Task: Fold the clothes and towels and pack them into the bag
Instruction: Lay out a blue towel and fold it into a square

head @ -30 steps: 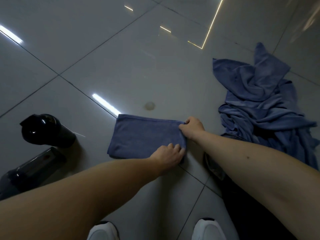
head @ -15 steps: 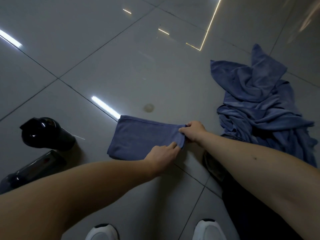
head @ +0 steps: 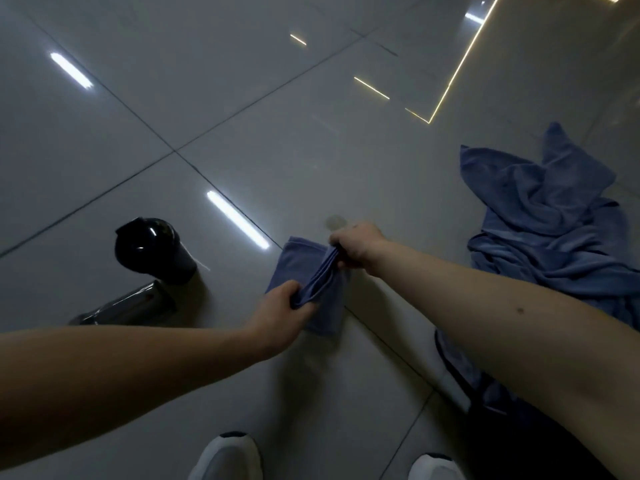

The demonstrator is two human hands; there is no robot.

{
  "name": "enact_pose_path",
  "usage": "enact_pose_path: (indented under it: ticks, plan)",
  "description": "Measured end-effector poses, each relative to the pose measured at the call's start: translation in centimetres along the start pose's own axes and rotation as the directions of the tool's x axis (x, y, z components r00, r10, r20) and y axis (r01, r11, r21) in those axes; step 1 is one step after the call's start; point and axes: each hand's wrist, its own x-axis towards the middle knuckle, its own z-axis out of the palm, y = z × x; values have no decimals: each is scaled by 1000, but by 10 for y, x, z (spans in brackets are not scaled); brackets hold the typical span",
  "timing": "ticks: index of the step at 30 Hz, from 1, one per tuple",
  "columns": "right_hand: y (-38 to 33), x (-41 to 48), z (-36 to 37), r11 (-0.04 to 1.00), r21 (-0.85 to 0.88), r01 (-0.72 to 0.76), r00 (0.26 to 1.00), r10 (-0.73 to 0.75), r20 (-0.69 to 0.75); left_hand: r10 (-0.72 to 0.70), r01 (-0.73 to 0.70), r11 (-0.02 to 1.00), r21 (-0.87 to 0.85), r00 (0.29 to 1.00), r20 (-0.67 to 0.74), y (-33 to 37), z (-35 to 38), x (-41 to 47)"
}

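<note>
A small blue folded towel (head: 327, 308) lies on the grey tiled floor in front of me, its right edge lifted and doubled over to the left. My left hand (head: 282, 308) grips the near corner of that lifted edge. My right hand (head: 356, 245) grips the far corner. A heap of unfolded blue cloth (head: 550, 233) lies on the floor to the right. Under my right forearm lies a dark bag (head: 460, 375), mostly hidden, with some blue cloth in it.
A black cap-like object (head: 152, 249) and a dark bottle-shaped thing (head: 128, 306) lie on the floor at the left. My two white shoes (head: 225, 457) show at the bottom edge. Glossy tiles with light reflections stretch ahead.
Both hands have lifted the towel's right edge and carried it leftwards over the rest, so the towel now looks half as wide. The camera view shifted right and down.
</note>
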Motion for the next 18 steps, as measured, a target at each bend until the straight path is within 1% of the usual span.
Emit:
enact_pose_path:
  ticks: [2, 5, 9, 10, 11, 12, 13, 14, 15, 16, 18]
  plan:
    - [-8, 6, 22, 999, -33, 15, 1000, -14, 17, -54, 54, 999, 1, 998, -12, -14, -9, 1]
    - [-12, 15, 47, 997, -71, 39, 998, -35, 49, -118, 124, 987, 106, 991, -62, -35, -17, 10]
    - [-1, 25, 71, 998, 27, 61, 997, -62, 54, -159, 191, 956, 223, 975, -156, -55, -20, 22]
    - [3, 25, 73, 994, -22, 107, 994, -107, 29, -188, 220, 952, 213, 969, -159, -57, -21, 24]
    - [9, 22, 72, 973, -145, 178, 984, -181, -4, -210, 239, 953, 185, 964, -162, -59, -22, 27]
    - [19, 15, 69, 922, -295, 250, 962, -271, -30, -228, 252, 955, 158, 961, -154, -60, -23, 31]
    - [31, 5, 65, 841, -436, 321, 926, -375, -43, -239, 260, 954, 147, 960, -145, -62, -23, 34]
    - [45, -10, 62, 746, -540, 388, 882, -471, -18, -252, 270, 952, 147, 959, -128, -61, -23, 37]
    - [62, -19, 61, 650, -625, 433, 848, -529, 38, -264, 278, 948, 156, 959, -106, -62, -22, 39]
    - [77, -33, 61, 553, -696, 458, 831, -544, 115, -271, 282, 944, 169, 959, -87, -60, -22, 40]
    - [107, -49, 65, 387, -787, 479, 824, -507, 253, -270, 280, 938, 204, 960, -76, -59, -18, 43]
